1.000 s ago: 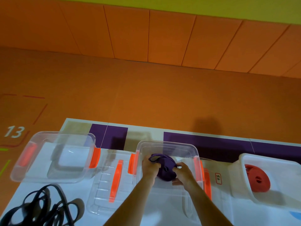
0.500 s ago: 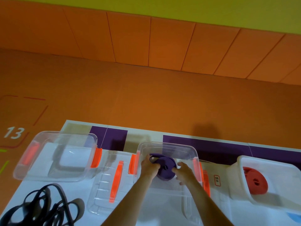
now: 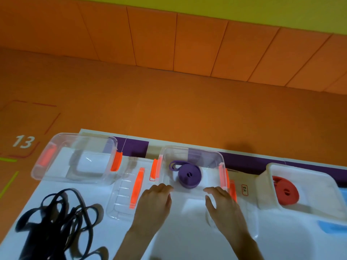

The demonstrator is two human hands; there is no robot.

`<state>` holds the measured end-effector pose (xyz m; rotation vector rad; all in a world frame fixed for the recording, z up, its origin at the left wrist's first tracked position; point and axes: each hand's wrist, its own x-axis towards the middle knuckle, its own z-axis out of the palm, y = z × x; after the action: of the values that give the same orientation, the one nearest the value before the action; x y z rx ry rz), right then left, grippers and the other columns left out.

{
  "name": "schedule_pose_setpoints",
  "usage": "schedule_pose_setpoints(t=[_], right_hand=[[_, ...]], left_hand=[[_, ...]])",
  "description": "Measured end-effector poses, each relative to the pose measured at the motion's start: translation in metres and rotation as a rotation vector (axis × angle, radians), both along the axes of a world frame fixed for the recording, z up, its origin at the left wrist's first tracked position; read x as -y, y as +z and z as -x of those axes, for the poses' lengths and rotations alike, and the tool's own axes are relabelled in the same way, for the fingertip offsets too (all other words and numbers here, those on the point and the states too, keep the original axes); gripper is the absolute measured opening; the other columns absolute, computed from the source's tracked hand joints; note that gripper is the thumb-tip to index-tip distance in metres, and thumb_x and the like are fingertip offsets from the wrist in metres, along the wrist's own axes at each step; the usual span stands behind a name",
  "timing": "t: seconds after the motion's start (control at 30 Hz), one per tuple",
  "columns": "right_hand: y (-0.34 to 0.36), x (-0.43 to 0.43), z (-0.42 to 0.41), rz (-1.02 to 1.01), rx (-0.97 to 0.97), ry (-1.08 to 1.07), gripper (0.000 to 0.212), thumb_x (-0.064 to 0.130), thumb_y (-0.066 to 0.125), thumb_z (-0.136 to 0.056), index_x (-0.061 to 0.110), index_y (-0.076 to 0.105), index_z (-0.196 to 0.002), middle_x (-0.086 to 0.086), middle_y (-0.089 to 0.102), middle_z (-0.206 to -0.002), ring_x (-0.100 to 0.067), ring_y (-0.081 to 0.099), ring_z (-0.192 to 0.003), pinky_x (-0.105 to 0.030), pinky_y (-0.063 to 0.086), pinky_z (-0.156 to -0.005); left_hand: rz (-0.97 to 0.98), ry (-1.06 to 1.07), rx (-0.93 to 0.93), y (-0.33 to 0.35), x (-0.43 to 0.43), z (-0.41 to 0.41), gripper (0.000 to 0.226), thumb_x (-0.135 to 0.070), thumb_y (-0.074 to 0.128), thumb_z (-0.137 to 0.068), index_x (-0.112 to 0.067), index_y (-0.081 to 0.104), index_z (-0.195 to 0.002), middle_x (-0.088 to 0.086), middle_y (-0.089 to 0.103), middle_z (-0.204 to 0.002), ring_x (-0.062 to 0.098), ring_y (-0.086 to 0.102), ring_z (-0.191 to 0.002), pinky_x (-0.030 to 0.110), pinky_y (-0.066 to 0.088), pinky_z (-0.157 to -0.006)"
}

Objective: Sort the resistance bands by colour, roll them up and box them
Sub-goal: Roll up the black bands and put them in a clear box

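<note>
A rolled purple band (image 3: 189, 175), its loose end looping out to the left, lies inside the middle clear box (image 3: 216, 156). My left hand (image 3: 155, 203) and my right hand (image 3: 222, 205) hover empty just in front of that box, fingers loosely apart. A rolled red band (image 3: 285, 191) lies in the clear box at the right (image 3: 309, 171). The clear box at the left (image 3: 78, 158) holds nothing. A tangle of black bands (image 3: 60, 222) lies unrolled on the white table near its front left.
A clear lid with an orange handle (image 3: 129, 190) lies flat between the left and middle boxes. Another lid (image 3: 246, 190) lies under the middle box's right side. The table's far edge carries purple panels (image 3: 249, 160); beyond it is orange floor and wall.
Both hands were holding the purple roll inside the middle box. They have let it go and drawn back toward me; the roll now rests in the box.
</note>
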<state>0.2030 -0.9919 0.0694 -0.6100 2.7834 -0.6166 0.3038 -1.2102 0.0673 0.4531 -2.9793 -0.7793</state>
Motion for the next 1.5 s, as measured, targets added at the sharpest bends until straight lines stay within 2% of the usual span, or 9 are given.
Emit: schedule_pose_setpoints(t=[0.17,0.33,0.57,0.67,0.9,1.0,1.13,1.37,1.5], right_hand=[[0.011,-0.020,-0.031,-0.068,-0.020,0.076,0.025,0.031,0.056,-0.105,0.034,0.067,-0.128,0.018,0.068,-0.122,-0.006,0.063,-0.118,-0.023,0.050,-0.097],[0.022,-0.037,-0.059,-0.059,0.021,0.108,0.028,0.030,0.054,-0.106,0.031,0.066,-0.131,0.014,0.067,-0.128,-0.008,0.062,-0.120,-0.024,0.050,-0.099],[0.014,-0.039,-0.104,-0.020,0.089,0.160,0.030,0.031,0.049,-0.107,0.030,0.062,-0.134,0.013,0.063,-0.129,-0.012,0.060,-0.118,-0.029,0.050,-0.097],[0.011,-0.034,-0.125,-0.032,0.071,0.231,0.031,0.032,0.046,-0.108,0.029,0.061,-0.135,0.011,0.063,-0.128,-0.013,0.061,-0.117,-0.030,0.050,-0.098],[0.008,-0.003,-0.180,-0.073,-0.006,0.355,0.032,0.033,0.041,-0.109,0.032,0.059,-0.136,0.012,0.063,-0.129,-0.012,0.061,-0.118,-0.029,0.049,-0.097],[0.004,0.021,-0.200,-0.069,0.003,0.383,0.033,0.033,0.041,-0.109,0.032,0.058,-0.137,0.012,0.062,-0.131,-0.012,0.061,-0.119,-0.030,0.048,-0.098],[-0.009,0.061,-0.225,-0.067,0.050,0.362,0.032,0.033,0.043,-0.109,0.030,0.059,-0.137,0.011,0.063,-0.131,-0.013,0.061,-0.120,-0.029,0.048,-0.099],[-0.049,0.170,-0.270,-0.097,0.262,0.371,0.033,0.037,0.054,-0.105,0.030,0.058,-0.137,0.009,0.061,-0.133,-0.015,0.058,-0.125,-0.033,0.050,-0.102],[-0.079,0.229,-0.294,-0.126,0.391,0.348,0.071,0.046,0.075,-0.091,0.036,0.043,-0.153,0.007,0.044,-0.154,-0.016,0.052,-0.132,-0.037,0.047,-0.110]], left_hand=[[0.126,0.005,0.039,0.014,-0.020,-0.031,0.032,-0.020,0.055,-0.105,-0.029,0.069,-0.132,-0.008,0.074,-0.122,0.016,0.070,-0.110,0.032,0.055,-0.095],[0.226,0.023,0.102,0.036,-0.037,-0.074,0.025,-0.008,0.085,-0.080,-0.022,0.081,-0.100,-0.005,0.077,-0.086,0.020,0.075,-0.074,0.035,0.061,-0.064],[0.279,0.100,0.212,0.042,-0.049,-0.146,0.024,-0.009,0.072,-0.092,-0.020,0.079,-0.112,-0.002,0.079,-0.104,0.023,0.075,-0.091,0.042,0.060,-0.077],[0.291,0.099,0.222,0.041,-0.051,-0.177,0.025,-0.004,0.081,-0.083,-0.018,0.082,-0.103,-0.001,0.080,-0.096,0.022,0.076,-0.082,0.041,0.063,-0.068],[0.315,0.168,0.188,0.043,-0.030,-0.234,0.020,-0.005,0.076,-0.088,-0.018,0.082,-0.103,-0.001,0.080,-0.094,0.020,0.075,-0.083,0.036,0.061,-0.071],[0.248,0.224,0.158,0.037,-0.008,-0.253,0.018,-0.010,0.063,-0.099,-0.020,0.077,-0.105,-0.003,0.076,-0.099,0.019,0.070,-0.090,0.035,0.057,-0.079],[0.089,0.284,0.069,0.025,0.028,-0.273,0.015,-0.001,0.074,-0.090,-0.014,0.078,-0.095,0.001,0.077,-0.094,0.023,0.073,-0.081,0.040,0.062,-0.068],[0.021,0.260,0.127,-0.004,0.150,-0.296,0.019,-0.005,0.065,-0.098,-0.012,0.078,-0.109,0.003,0.075,-0.109,0.028,0.069,-0.095,0.044,0.058,-0.078],[0.012,0.318,0.247,-0.026,0.216,-0.316,0.033,-0.016,0.062,-0.101,-0.020,0.068,-0.133,0.004,0.052,-0.150,0.031,0.056,-0.128,0.046,0.052,-0.099]])
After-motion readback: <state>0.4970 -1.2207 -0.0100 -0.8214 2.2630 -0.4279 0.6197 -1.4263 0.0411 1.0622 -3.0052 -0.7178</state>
